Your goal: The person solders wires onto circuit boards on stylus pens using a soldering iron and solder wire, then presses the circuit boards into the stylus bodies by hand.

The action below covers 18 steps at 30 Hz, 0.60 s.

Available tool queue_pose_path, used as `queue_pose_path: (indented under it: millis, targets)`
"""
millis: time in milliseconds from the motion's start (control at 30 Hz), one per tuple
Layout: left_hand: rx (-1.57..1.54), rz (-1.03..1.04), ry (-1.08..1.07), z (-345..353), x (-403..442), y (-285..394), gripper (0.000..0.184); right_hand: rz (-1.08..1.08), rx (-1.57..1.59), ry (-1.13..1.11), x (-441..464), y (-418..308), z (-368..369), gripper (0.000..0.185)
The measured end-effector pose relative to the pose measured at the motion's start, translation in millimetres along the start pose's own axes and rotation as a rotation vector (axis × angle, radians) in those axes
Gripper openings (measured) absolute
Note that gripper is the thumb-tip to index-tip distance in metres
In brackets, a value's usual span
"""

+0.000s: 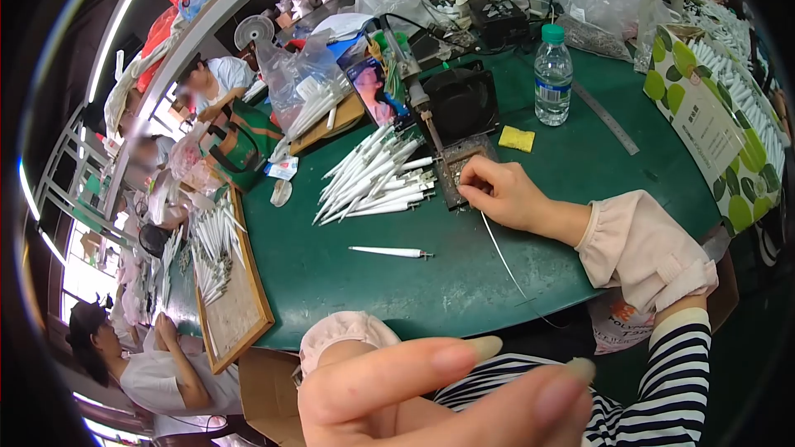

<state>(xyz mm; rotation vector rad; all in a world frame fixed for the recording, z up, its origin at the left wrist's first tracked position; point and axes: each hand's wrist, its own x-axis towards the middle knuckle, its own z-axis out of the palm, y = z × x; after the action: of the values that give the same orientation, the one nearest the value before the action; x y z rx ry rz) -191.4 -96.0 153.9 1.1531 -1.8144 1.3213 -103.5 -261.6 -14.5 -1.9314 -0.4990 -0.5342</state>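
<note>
My right hand (503, 194) is pinched closed at the edge of a small metal soldering tray (452, 186). A thin silvery solder wire (499, 253) runs out from under its fingers and curves down toward the table's front edge. Above the tray a soldering iron (420, 99) is fixed with its tip pointing down. My left hand (447, 393) is raised close to the camera, thumb and finger apart, with nothing seen between them. A single white pen-like stick (387, 252) with a metal end lies on the green table (331, 281), left of my right hand.
A pile of white sticks (373, 178) lies left of the iron. Nearby are a black fan (472, 99), yellow sponge (516, 139), water bottle (553, 74) and steel ruler (604, 116). A leaf-patterned box (704, 136) stands right, a wooden tray (240, 323) left. People sit beyond it.
</note>
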Motion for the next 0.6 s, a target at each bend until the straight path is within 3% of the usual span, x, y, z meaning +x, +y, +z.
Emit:
queue_pose_path:
  millis: [367,500,600]
  targets:
    - [-0.053,-0.473,-0.459,9,0,18,0.031,0.068,-0.03,-0.038,1,1,1,0.013]
    - [-0.078,-0.462,-0.518,22,-24,-13,0.031,0.214,0.015,-0.043,3,-10,-1,0.017]
    - [-0.049,-0.42,-0.481,30,-40,-34,0.029,0.191,0.012,-0.046,4,-10,0,0.017]
